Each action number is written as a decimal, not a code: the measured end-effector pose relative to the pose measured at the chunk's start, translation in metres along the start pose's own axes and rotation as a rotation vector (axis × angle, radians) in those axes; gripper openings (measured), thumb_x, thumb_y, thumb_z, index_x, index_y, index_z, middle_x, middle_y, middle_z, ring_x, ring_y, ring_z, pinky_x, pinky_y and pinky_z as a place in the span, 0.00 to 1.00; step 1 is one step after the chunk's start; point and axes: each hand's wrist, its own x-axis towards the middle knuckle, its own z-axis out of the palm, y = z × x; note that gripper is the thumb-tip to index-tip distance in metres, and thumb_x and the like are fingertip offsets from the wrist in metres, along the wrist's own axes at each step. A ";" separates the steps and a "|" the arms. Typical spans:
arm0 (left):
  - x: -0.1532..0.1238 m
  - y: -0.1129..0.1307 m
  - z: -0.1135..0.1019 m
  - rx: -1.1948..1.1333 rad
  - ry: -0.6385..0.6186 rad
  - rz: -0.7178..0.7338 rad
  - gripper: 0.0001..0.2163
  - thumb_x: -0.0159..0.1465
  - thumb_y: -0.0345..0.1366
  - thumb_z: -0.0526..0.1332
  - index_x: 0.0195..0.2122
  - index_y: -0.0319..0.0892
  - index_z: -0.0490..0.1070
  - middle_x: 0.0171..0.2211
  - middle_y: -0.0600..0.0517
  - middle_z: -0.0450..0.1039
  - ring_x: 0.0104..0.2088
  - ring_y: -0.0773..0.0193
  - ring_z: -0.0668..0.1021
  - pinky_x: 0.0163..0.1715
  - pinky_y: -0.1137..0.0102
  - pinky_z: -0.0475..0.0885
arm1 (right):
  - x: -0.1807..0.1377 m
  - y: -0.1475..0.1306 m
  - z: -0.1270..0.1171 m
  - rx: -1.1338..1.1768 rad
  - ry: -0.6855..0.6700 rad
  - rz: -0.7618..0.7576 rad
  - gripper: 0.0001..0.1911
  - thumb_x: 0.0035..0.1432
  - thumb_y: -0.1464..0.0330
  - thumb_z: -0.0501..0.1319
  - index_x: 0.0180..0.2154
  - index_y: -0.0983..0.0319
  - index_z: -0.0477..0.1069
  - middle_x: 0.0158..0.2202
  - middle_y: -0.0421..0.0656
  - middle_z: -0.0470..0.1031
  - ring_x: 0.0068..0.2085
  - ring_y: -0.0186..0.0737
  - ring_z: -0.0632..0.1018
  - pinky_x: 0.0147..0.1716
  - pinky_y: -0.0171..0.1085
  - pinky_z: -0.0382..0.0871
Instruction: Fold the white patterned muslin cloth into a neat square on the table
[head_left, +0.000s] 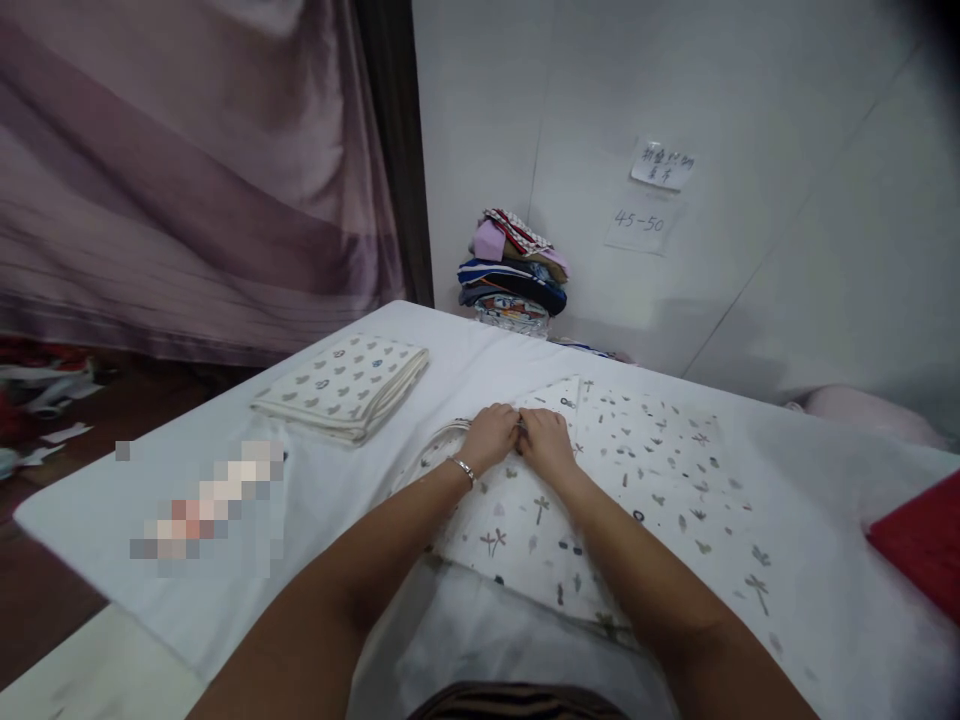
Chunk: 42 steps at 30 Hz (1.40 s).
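A white cloth (pixel 525 530) printed with small palm trees and leaves lies spread across the white-covered table in front of me. Its left part is folded over, with a raised, rounded fold beside my left wrist. My left hand (pixel 493 437), with a bracelet at the wrist, has its fingers curled on the cloth near its far edge. Right beside it, my right hand (pixel 546 445) is closed on the same cloth, the two thumbs almost touching. My fingertips are partly hidden. A folded cloth (pixel 341 385) with a grey print rests to the left of my hands.
Folded fabrics (pixel 514 270) are stacked beyond the table's far edge, by the wall. A red item (pixel 919 545) sits at the right edge. A blurred-out patch (pixel 202 510) covers something on the table's left. A mauve curtain (pixel 187 180) hangs at the left; paper notes (pixel 661 165) are on the wall.
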 end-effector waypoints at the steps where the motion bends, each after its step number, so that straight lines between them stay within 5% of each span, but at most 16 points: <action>1: 0.000 0.000 0.000 0.002 0.000 -0.005 0.08 0.60 0.30 0.54 0.39 0.41 0.70 0.37 0.48 0.71 0.42 0.59 0.71 0.41 0.64 0.66 | 0.003 -0.001 0.001 -0.015 -0.014 0.013 0.17 0.56 0.71 0.54 0.49 0.62 0.66 0.44 0.49 0.72 0.47 0.46 0.68 0.47 0.43 0.54; 7: -0.005 -0.006 -0.004 -0.039 0.025 -0.048 0.09 0.62 0.34 0.55 0.42 0.43 0.70 0.39 0.50 0.72 0.43 0.60 0.71 0.42 0.65 0.66 | 0.014 0.011 0.003 -0.085 -0.089 -0.021 0.12 0.60 0.74 0.51 0.42 0.61 0.70 0.40 0.45 0.75 0.41 0.43 0.70 0.41 0.39 0.54; 14: -0.021 -0.040 -0.020 -0.208 -0.003 -0.105 0.13 0.64 0.43 0.52 0.41 0.43 0.71 0.40 0.50 0.74 0.42 0.61 0.72 0.42 0.67 0.66 | 0.023 0.028 -0.003 -0.120 -0.082 -0.092 0.12 0.59 0.74 0.53 0.41 0.61 0.72 0.40 0.45 0.75 0.42 0.43 0.71 0.42 0.39 0.54; 21: -0.034 -0.066 -0.024 -0.364 -0.100 -0.168 0.14 0.64 0.40 0.49 0.39 0.44 0.73 0.41 0.51 0.73 0.41 0.62 0.74 0.40 0.69 0.67 | 0.022 0.032 -0.008 -0.106 -0.115 -0.130 0.12 0.60 0.75 0.51 0.43 0.61 0.71 0.42 0.45 0.75 0.43 0.41 0.71 0.42 0.38 0.55; 29: -0.037 -0.058 -0.025 -0.244 -0.124 -0.101 0.12 0.62 0.40 0.54 0.44 0.46 0.71 0.45 0.50 0.71 0.47 0.59 0.71 0.42 0.68 0.67 | 0.020 0.033 -0.012 -0.096 -0.160 -0.101 0.12 0.62 0.73 0.51 0.44 0.62 0.70 0.43 0.46 0.75 0.44 0.41 0.71 0.44 0.38 0.54; 42: -0.044 -0.044 -0.028 0.085 -0.041 0.022 0.12 0.66 0.35 0.49 0.36 0.42 0.71 0.37 0.48 0.72 0.40 0.60 0.71 0.37 0.66 0.64 | 0.018 0.038 -0.007 -0.076 -0.150 -0.111 0.12 0.61 0.73 0.51 0.43 0.62 0.71 0.42 0.46 0.75 0.44 0.42 0.71 0.43 0.38 0.56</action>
